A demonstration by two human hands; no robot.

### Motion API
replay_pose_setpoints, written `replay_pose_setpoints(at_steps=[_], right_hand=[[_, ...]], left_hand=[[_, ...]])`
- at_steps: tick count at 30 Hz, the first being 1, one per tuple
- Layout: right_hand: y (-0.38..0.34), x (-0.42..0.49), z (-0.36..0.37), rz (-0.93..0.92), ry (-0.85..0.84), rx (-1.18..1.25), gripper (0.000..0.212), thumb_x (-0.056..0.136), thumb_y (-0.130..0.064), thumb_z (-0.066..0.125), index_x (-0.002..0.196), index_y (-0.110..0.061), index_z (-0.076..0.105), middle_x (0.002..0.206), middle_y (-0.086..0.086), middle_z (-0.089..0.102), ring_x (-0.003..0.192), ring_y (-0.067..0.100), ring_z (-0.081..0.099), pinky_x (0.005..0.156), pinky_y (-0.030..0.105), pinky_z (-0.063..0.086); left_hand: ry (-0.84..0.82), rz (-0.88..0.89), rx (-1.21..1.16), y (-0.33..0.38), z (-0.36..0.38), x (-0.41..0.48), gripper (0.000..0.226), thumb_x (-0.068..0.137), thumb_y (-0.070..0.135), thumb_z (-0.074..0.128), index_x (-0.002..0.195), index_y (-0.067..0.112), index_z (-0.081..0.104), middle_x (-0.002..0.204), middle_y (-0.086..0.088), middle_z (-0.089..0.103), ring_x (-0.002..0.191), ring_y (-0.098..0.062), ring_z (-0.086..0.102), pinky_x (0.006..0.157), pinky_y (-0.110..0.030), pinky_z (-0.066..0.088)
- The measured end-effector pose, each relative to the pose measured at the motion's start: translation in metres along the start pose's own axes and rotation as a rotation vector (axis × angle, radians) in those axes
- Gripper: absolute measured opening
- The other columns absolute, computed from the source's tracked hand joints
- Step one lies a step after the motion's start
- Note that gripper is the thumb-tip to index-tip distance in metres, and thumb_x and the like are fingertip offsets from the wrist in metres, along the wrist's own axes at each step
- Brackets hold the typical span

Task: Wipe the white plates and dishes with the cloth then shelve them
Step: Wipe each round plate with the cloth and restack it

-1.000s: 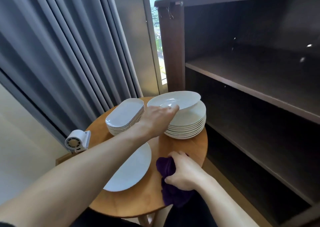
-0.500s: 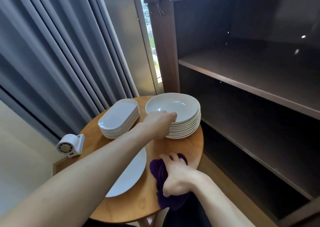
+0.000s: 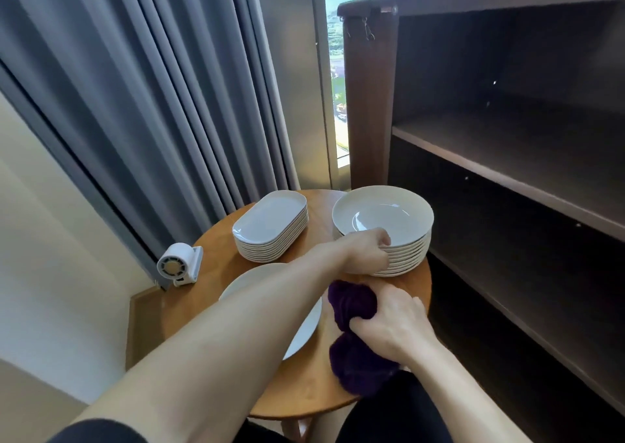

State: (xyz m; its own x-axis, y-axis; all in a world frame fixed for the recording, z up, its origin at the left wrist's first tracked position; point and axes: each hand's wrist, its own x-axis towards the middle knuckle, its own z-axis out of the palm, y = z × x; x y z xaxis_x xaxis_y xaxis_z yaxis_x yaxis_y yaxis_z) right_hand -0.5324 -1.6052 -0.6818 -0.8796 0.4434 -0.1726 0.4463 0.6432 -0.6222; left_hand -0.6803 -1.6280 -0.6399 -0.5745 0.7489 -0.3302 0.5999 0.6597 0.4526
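Top white round ceramic dish (image 3: 382, 212) drops flat onto stack (image 3: 411, 256) again; your left hand (image 3: 365, 249) pinches its near rim, right hand (image 3: 389, 320) clutches bunched purple cloth (image 3: 353, 302). Wiping not begun.

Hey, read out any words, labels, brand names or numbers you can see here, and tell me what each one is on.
No text can be read anywhere in this view.
Fan: no legible brand or marking.
Bowls, dishes, plate: plain white, no print showing.
Cloth, shelf, table, curtain: no label or sign.
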Motion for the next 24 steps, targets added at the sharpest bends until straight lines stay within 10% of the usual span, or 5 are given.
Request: replay_pose_setpoints(at_steps=[6,9,13,17,24], right_hand=[[0.014,0.003,-0.008,-0.022,0.368,0.069,0.033,0.081,-0.045,0.068,0.111,-0.036,0.059,0.085,-0.018,0.032,0.09,0.012,0.015,0.106,0.046,0.035],[0.014,0.009,0.014,-0.052,0.229,-0.149,0.063,0.083,-0.06,0.062,0.14,-0.038,0.047,0.129,-0.01,0.051,0.134,0.025,0.028,0.122,0.056,0.017],[0.019,0.018,0.05,0.006,-0.045,-0.36,0.094,0.077,-0.09,0.037,0.158,-0.046,0.018,0.172,0.001,0.004,0.156,0.038,-0.006,0.121,0.066,-0.001],[0.026,0.018,0.056,0.009,-0.018,-0.306,0.082,0.075,-0.089,0.018,0.145,-0.05,0.035,0.161,0.0,0.027,0.149,0.029,0.023,0.118,0.062,0.022],[0.023,0.003,0.077,-0.158,-0.039,-0.446,0.054,0.081,-0.072,0.033,0.129,-0.05,0.046,0.152,-0.014,0.033,0.143,0.02,0.026,0.117,0.051,0.025]], left_hand=[[0.513,0.102,-0.211,-0.077,-0.007,-0.082,0.054,0.082,0.023,0.059,0.134,0.032,0.053,0.13,0.012,0.054,0.117,-0.008,0.051,0.093,-0.025,0.041],[0.746,-0.187,-0.186,-0.167,0.014,-0.141,0.049,0.085,0.015,0.063,0.132,0.023,0.053,0.128,0.009,0.052,0.117,-0.01,0.049,0.094,-0.028,0.039],[0.516,-0.524,-0.458,-0.227,0.049,-0.181,0.049,0.094,0.041,0.064,0.134,0.028,0.04,0.118,0.008,0.058,0.097,-0.012,0.061,0.077,-0.035,0.053],[0.414,-0.494,-0.782,-0.231,0.062,-0.175,0.049,0.095,0.044,0.065,0.128,0.031,0.031,0.107,-0.002,0.064,0.066,-0.017,0.074,0.054,-0.031,0.059],[0.427,-0.506,-1.148,-0.228,0.07,-0.169,0.038,0.093,0.008,0.061,0.122,0.021,0.04,0.113,-0.005,0.058,0.09,-0.028,0.072,0.057,-0.032,0.061]])
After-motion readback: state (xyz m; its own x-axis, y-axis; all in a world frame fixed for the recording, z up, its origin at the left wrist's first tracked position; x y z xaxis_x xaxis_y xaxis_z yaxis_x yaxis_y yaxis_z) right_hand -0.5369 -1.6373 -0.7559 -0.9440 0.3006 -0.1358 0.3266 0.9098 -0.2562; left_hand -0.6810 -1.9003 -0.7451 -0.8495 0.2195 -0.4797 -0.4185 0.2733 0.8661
